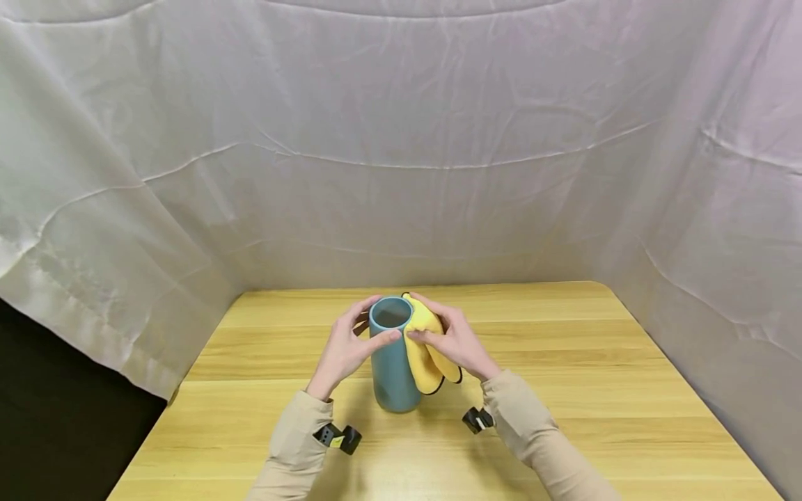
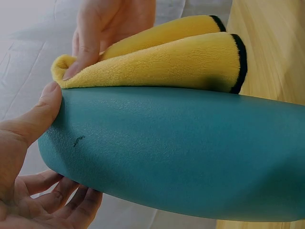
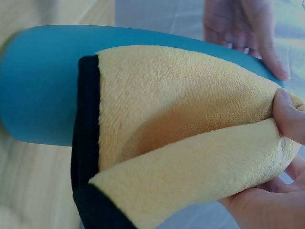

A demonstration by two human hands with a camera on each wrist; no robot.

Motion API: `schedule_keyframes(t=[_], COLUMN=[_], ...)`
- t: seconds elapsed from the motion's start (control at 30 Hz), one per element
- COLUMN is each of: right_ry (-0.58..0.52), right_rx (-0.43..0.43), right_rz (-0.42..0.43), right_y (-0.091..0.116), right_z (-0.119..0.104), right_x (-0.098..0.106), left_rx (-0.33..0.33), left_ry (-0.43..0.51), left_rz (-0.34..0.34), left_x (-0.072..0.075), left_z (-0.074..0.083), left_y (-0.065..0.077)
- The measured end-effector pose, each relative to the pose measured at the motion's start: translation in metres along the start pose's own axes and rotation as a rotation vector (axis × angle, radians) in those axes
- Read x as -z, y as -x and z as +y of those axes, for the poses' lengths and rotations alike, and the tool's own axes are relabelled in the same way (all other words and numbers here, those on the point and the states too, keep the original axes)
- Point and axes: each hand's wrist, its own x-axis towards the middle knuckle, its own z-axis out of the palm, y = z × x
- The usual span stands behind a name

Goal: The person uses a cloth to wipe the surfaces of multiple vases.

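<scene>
A tall blue-teal vase stands upright on the wooden table, its round mouth facing up. My left hand grips it near the rim, thumb on the near side and fingers round the left side. A yellow plush cloth with black edging hangs in folds along the vase's right side. At the top of the cloth, right at the rim, my right hand pinches it between thumb and fingers. In the left wrist view the cloth's upper end is rolled over beside the left thumb. A small dark mark shows on the vase.
The light wooden table has pale fabric curtains behind it and at both sides. Dark wrist devices sit at both sleeves, the left camera and the right camera. A black area lies beyond the table's left edge.
</scene>
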Motion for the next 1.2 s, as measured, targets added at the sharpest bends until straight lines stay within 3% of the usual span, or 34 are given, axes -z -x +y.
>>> schedule_keyframes(t=[0.27,0.6,0.97,1.2], right_ry=[0.031,0.011,0.013,-0.017], right_rx=[0.006,0.002,-0.103,-0.132], right_rz=[-0.006,0.002,-0.032,-0.045], right_y=[-0.002,0.008,0.026,0.030], right_z=[-0.001,0.018,0.052,0.062], right_x=[0.000,-0.002,-0.005,-0.007], left_rx=[0.003,0.010,0.009,0.008], left_ry=[0.000,0.008,0.017,0.012], left_rz=[0.000,0.005,0.009,0.012], left_x=[0.000,-0.002,-0.002,-0.002], left_z=[-0.001,-0.002,-0.001,-0.002], left_y=[0.000,-0.002,-0.001,-0.002])
